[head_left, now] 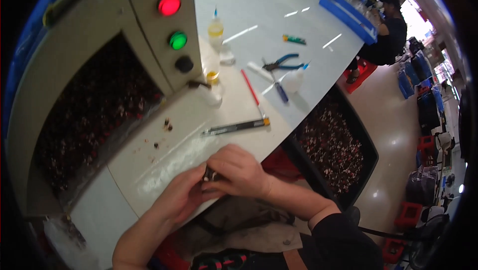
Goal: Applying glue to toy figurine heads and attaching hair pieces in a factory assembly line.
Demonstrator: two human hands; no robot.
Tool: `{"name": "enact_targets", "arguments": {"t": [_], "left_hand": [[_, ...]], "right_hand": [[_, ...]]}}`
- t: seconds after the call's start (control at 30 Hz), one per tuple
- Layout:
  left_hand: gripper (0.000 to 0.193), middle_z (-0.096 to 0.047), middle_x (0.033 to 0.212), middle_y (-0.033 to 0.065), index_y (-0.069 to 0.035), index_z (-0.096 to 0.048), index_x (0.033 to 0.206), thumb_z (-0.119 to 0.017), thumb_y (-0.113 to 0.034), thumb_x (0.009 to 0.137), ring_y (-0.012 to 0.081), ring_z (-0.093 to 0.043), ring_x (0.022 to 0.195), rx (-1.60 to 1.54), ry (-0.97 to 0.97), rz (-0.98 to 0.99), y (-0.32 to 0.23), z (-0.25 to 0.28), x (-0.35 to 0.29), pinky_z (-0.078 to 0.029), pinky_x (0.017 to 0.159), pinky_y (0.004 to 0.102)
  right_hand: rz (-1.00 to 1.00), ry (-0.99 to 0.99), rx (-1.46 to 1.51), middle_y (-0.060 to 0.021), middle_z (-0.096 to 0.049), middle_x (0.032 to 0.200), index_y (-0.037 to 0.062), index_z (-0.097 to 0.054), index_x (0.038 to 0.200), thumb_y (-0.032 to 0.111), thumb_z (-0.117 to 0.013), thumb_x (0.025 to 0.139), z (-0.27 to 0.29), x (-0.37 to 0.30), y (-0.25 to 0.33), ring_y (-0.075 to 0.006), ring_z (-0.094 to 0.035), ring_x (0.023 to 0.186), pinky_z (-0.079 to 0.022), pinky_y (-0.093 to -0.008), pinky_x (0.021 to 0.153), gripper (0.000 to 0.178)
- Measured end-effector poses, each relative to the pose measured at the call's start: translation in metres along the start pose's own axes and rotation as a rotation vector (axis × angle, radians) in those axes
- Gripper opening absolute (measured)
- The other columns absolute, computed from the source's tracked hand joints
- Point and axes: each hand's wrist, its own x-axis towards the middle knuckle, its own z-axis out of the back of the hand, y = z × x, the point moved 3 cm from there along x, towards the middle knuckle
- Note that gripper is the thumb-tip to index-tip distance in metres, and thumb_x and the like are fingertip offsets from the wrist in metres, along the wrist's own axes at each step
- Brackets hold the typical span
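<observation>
Both hands meet over the near edge of the white table. My left hand (180, 194) is cupped, its fingers curled in beneath the other hand. My right hand (238, 171) bends over it with fingers closed. Between them show small dark-and-pale parts (211, 174), partly covered by the fingers, so their exact kind is hard to make out. Just beyond the hands lies a dark slim tool with a yellow end (236, 127). A few similar small dark parts (168, 124) are scattered on the tabletop.
Left stands a beige machine with a red lit button (169, 5), its opening full of small dark parts. Pliers (284, 64), a screwdriver (281, 92), a red stick (250, 85) and a needle-tipped bottle (215, 28) lie or stand ahead. A black bin (368, 170) sits right; a person sits beyond.
</observation>
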Motion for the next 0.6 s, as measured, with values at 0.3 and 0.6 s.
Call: {"name": "enact_targets", "arguments": {"t": [0.3,0.6], "left_hand": [[0.039,-0.057,0.109,0.0082,0.000,-0.053,0.115,-0.046,-0.034,0.096,0.0146,-0.058,0.100,-0.029,0.082,-0.026,0.001,0.000,-0.006,-0.049,0.088,0.0315],[0.040,-0.057,0.108,0.0076,0.000,-0.054,0.113,-0.046,-0.035,0.096,0.0125,-0.058,0.097,-0.028,0.070,-0.026,0.007,0.002,-0.009,-0.049,0.087,0.0284]], "right_hand": [[0.024,-0.074,-0.042,-0.0076,-0.060,0.079,0.0018,-0.060,0.086,0.023,-0.079,0.060,-0.007,-0.006,0.006,-0.0243,-0.056,0.067,-0.046,-0.0328,0.060,0.039],[0.030,-0.043,-0.023,-0.0099,-0.058,0.080,-0.0006,-0.058,0.088,0.019,-0.080,0.058,-0.009,-0.012,0.009,-0.0256,-0.056,0.068,-0.046,-0.0330,0.060,0.041]]}}
